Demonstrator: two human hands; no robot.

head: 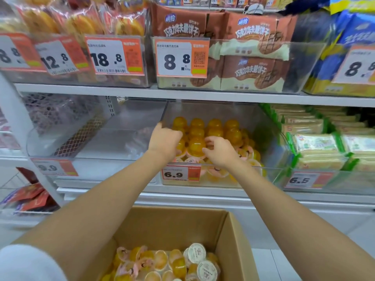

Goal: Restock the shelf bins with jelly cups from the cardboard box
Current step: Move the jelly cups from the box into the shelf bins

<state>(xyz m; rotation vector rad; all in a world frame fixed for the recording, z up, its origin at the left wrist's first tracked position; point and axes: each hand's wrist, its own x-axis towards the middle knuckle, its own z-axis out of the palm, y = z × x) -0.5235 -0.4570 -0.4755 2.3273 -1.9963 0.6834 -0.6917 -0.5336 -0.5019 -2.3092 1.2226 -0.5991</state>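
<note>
Bent fingers [209, 141] of the right hand [221, 153] closed lightly on an orange jelly cup [195, 146] at the front of the clear shelf bin [167, 110]; the left hand [165, 141] lay against the row beside it, its fingers' grip impossible to tell. The cup likely needed seating dome-up, snug against its neighbours, before any reach to the cardboard box [233, 230] below, where more jelly cups [178, 264] lay.

White short sleeve [26, 262], bare forearms [101, 199]
</note>
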